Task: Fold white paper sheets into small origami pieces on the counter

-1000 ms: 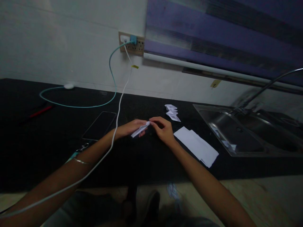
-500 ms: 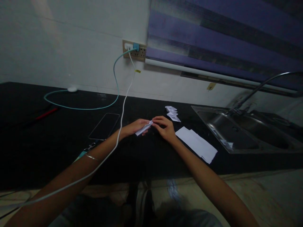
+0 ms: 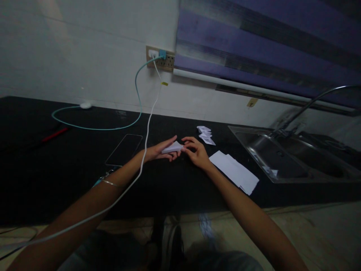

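Observation:
A small folded white paper (image 3: 172, 148) is held between both my hands over the black counter (image 3: 70, 165). My left hand (image 3: 159, 151) grips its left part, with one finger stretched along the top edge. My right hand (image 3: 196, 151) pinches the paper's right tip with curled fingers. A stack of white paper strips (image 3: 235, 172) lies just right of my right hand. Several small folded paper pieces (image 3: 205, 135) sit behind my hands.
A dark phone (image 3: 124, 149) lies flat left of my hands. A white cable (image 3: 146, 131) and a teal cable (image 3: 113, 128) run from the wall socket (image 3: 160, 60). A steel sink (image 3: 282, 158) with a faucet (image 3: 316, 101) is at the right. A red pen (image 3: 55, 134) lies far left.
The paper has turned from a downward slant to nearly level. My left hand's finger has straightened along its top. The view has shifted slightly.

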{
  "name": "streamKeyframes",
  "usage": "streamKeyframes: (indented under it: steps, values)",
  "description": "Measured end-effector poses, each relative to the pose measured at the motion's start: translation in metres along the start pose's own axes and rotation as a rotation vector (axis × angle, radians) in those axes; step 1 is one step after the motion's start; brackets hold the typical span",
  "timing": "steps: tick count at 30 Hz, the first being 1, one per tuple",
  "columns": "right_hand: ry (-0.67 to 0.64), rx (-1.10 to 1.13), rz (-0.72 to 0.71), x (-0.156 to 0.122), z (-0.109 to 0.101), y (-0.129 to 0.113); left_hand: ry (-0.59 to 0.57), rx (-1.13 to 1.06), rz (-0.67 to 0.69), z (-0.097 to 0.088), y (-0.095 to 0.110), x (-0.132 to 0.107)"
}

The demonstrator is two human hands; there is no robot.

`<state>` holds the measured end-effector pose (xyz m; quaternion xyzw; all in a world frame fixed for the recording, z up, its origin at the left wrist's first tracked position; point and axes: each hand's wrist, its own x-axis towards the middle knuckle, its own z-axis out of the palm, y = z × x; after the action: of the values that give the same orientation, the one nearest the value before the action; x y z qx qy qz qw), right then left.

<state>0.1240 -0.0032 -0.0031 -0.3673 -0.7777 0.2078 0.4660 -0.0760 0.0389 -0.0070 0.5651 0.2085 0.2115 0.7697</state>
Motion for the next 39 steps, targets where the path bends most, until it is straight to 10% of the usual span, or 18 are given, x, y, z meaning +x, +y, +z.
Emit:
streamKeyframes:
  steps: [5,10,22,39]
  values:
    - [0.174,0.070,0.069,0.005,0.000,0.009,-0.068,-0.138,0.095,0.003,0.012,-0.014]
    - [0.357,0.132,0.239,0.012,0.007,0.012,0.240,0.101,0.256,0.013,0.016,-0.007]
    - [0.208,0.493,0.324,0.015,0.017,0.004,0.560,0.426,0.360,0.012,0.010,0.006]
    - [0.050,0.748,0.486,0.012,0.017,0.005,0.544,0.489,0.403,0.020,0.009,0.005]
